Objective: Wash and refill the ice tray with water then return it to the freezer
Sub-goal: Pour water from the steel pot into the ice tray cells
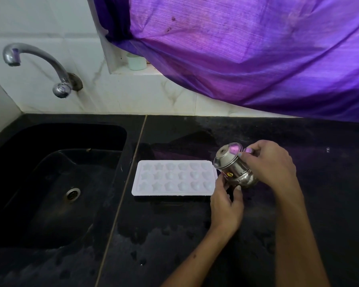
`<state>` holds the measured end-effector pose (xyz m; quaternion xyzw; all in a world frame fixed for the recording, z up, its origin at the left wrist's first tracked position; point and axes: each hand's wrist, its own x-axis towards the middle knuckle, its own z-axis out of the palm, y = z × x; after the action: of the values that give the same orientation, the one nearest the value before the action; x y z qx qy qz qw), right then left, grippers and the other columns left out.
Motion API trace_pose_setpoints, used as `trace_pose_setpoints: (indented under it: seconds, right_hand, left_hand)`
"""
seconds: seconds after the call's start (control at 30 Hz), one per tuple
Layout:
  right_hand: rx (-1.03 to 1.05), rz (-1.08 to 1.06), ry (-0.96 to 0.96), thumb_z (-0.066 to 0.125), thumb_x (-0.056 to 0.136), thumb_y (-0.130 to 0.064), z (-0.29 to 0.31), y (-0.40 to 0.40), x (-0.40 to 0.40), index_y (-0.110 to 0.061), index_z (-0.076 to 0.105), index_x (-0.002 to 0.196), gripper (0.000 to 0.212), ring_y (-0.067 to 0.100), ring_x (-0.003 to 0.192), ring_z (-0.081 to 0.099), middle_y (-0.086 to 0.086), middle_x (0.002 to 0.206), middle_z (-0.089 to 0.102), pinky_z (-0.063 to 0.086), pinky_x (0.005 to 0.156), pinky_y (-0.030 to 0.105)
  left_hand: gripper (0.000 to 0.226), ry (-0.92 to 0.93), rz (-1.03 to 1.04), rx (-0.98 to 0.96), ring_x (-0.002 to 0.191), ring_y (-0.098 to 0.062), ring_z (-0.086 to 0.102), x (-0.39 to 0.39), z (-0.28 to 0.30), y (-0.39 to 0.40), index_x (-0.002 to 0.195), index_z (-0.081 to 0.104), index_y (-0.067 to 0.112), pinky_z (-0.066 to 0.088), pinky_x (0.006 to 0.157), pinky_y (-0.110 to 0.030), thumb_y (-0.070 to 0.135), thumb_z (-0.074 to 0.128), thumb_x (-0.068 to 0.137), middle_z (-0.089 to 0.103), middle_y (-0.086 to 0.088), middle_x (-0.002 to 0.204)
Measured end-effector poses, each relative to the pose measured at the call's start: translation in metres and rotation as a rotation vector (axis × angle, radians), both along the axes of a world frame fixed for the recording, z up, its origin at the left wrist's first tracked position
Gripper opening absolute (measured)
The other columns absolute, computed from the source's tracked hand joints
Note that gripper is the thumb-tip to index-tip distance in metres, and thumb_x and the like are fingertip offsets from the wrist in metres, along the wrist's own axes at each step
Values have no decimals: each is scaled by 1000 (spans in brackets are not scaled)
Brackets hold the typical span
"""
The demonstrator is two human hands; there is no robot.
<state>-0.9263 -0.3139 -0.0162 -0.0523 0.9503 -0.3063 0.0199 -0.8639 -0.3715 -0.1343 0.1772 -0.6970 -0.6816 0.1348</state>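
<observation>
A pale ice tray with star and heart shaped cells lies flat on the black counter, just right of the sink. At its right end a small steel pot is held tilted, its mouth turned toward the tray. My right hand grips the pot from above and the right. My left hand holds it from below, fingers on its base, close to the tray's right edge. Whether water is in the cells I cannot tell.
A black sink with a steel drain fills the left side, under a curved steel tap on the white tiled wall. A purple curtain hangs over the back right. A white cup stands on the ledge. The counter is wet in patches.
</observation>
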Motion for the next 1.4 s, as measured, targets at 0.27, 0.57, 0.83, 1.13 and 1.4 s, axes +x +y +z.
trace_pose_setpoints:
  seconds: [0.27,0.57,0.83,1.13,1.4]
  right_hand:
    - [20,34,18,61,87,-36,2,-12,0,-28,59,85,9,21,81,53,-6,79,57,37,69,31]
    - [66,77,36,60,89,-35,2,-19,2,-29,56,83,10,20,81,53,-4,81,58,39,69,32]
    - [79,82,54,60,90,-35,1,-20,6,-29,55,84,9,20,82,53,-4,83,57,38,67,31]
    - [78,64,69,60,89,-35,-1,-22,9,-26,60,91,9,19,82,50,-5,86,56,36,68,31]
    - [76,66,84,60,90,-35,1,-22,13,-25,57,87,11,20,81,50,-3,86,57,36,67,31]
  left_hand:
    - [42,18,-8,15,108,-16,62,-3,-4,-6,115,39,52,48,96,-34,25,51,86,60,19,114]
    - [46,-2,9,41,113,-12,59,-1,-7,-9,134,43,29,46,99,-30,17,51,90,60,14,119]
    - [44,-28,19,36,112,-12,60,2,-6,-10,132,43,28,45,96,-24,18,52,91,59,19,112]
    - [43,-14,43,25,114,-4,55,4,-5,-12,132,45,24,42,91,-13,15,53,91,58,18,110]
    - [42,-4,41,9,116,-5,54,8,-4,-16,133,45,21,45,97,-22,15,52,92,61,9,120]
